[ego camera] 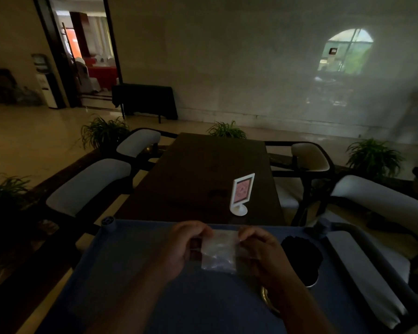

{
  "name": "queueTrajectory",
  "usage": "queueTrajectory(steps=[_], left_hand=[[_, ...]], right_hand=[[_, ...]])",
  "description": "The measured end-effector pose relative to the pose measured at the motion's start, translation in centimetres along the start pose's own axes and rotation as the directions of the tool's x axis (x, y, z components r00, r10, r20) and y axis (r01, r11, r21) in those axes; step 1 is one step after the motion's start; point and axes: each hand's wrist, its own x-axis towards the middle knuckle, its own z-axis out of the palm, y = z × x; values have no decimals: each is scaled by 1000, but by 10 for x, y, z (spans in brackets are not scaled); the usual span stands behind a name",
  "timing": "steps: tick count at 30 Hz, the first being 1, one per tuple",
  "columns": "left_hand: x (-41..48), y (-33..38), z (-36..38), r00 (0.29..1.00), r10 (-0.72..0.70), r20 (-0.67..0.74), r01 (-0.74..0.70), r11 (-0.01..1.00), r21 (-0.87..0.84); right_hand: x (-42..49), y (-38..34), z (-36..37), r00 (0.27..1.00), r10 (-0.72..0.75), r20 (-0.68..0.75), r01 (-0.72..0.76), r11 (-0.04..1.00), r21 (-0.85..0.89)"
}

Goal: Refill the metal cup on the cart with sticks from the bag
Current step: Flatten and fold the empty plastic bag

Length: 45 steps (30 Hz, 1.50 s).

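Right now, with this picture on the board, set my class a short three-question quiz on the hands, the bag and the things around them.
1. True or false: the left hand and the right hand both hold the clear plastic bag.
2. Choose one: the white sign holder stands on A) the floor, B) the dark table, C) a chair cushion.
3. Fill the gap: on the blue cart, the dark round object lies to the person's ____ of the bag.

Key: 1 true; 2 B; 3 right.
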Motion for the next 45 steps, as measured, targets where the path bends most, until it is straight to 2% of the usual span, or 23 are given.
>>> queueTrajectory(steps=[2,5,8,11,16,18,22,25,28,33,36,39,41,43,45], left_hand=[[0,-2,-1,999,-14,39,10,994,107],[0,-6,-1,997,-11,75,-7,972,236],[-2,-8,-1,998,48,48,-60,959,276],[-3,-13,-1,995,101,5,-96,926,366],[-6,-19,0,985,172,8,-153,849,506],[-9,-21,-1,989,146,10,-130,847,515],[-19,-23,-4,993,114,-16,-93,876,472],[-25,-31,-11,996,80,-34,-58,902,427],[-33,-41,-22,997,44,-64,-13,904,427],[-60,-51,-35,977,-29,-213,135,852,506],[-84,-51,-42,954,-90,-287,241,800,549],[-124,-50,-47,932,-133,-336,328,702,633],[-159,-52,-49,905,-129,-405,371,706,604],[-197,-55,-51,854,-104,-511,413,731,543],[-239,-54,-52,778,-76,-623,428,790,439]], right_hand=[[0,1,1,1000,-13,-24,12,999,-43],[0,0,3,997,31,-76,-29,999,31],[-1,-4,7,978,201,-60,-193,974,120],[-5,-3,8,941,334,56,-338,922,187],[-8,17,9,949,315,-27,-317,946,-65],[-7,25,9,957,285,-62,-291,944,-154],[-3,39,8,956,269,-116,-286,942,-174],[-2,51,12,957,269,-108,-286,935,-209],[-2,61,16,964,253,-81,-265,907,-327],[-1,74,25,958,275,79,-208,858,-470],[-3,76,34,898,352,265,-140,798,-587],[-8,78,52,743,468,478,19,700,-714],[-16,85,74,659,499,563,131,661,-739],[-31,94,96,598,507,621,155,687,-710],[-46,108,118,561,503,657,62,766,-640]])
